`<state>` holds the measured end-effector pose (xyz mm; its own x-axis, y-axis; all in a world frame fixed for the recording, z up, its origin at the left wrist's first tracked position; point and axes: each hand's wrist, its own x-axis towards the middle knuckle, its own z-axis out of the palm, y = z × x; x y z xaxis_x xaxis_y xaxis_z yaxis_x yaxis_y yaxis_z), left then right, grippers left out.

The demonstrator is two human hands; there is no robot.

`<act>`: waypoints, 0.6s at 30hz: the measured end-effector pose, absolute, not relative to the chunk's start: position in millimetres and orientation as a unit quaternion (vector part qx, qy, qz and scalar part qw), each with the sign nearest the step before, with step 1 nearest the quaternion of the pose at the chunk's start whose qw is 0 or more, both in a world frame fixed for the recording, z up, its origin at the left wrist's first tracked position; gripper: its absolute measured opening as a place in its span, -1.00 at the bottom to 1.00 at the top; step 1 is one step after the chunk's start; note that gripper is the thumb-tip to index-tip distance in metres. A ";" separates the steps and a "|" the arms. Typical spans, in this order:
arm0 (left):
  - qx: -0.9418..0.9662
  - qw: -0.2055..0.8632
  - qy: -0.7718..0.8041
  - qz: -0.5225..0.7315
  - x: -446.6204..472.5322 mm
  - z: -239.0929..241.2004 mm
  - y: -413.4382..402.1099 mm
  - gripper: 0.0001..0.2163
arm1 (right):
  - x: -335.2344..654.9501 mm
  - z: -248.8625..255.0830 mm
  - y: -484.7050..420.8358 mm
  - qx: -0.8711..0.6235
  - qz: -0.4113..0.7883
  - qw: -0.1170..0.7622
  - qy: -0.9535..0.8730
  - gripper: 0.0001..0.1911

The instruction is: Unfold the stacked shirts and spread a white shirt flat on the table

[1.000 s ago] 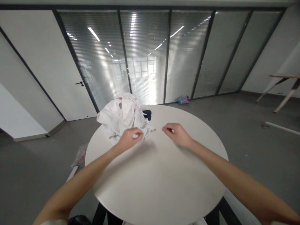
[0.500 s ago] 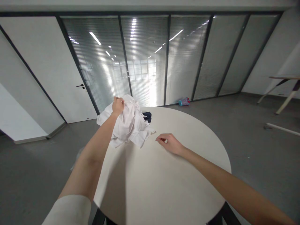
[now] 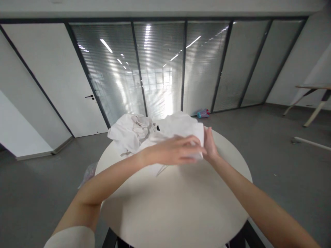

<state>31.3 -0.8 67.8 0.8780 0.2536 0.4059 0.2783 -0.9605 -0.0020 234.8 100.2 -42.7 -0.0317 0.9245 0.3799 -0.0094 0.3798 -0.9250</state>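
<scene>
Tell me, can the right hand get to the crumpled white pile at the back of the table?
Probably yes. The right hand holds one white cloth, and the pile lies just beyond on the table, though the left hand crosses between.

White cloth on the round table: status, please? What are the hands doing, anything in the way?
Left hand and right hand both on white cloth, lifted above round table. Crumpled cloth pile alongside, left. Nothing blocking.
</scene>
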 end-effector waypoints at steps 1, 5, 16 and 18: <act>-0.978 0.015 -0.108 -0.176 31.2 63.8 -17.3 -0.75 | 240.1 -43.6 101.8 -0.397 0.396 0.566 -0.604 -0.34; -0.971 -0.020 -0.149 -0.186 6.0 47.0 -45.9 -0.70 | 256.2 -52.5 111.3 -0.464 0.395 0.540 -0.581 -0.44; -0.822 -0.163 -0.482 -0.255 -87.5 -57.4 52.4 -0.44 | 288.8 -56.9 130.4 -0.618 0.001 0.450 -0.645 -0.64; -0.819 -0.177 -0.484 -0.251 -86.0 -60.5 51.8 -0.49 | 284.0 -52.4 121.6 -0.545 -0.004 0.447 -0.709 -0.63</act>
<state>-86.0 51.8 -60.5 0.4051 0.8819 0.2412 0.7043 -0.4692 0.5328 284.0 121.6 -52.4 -0.0054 0.7689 0.6394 0.7768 0.4058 -0.4815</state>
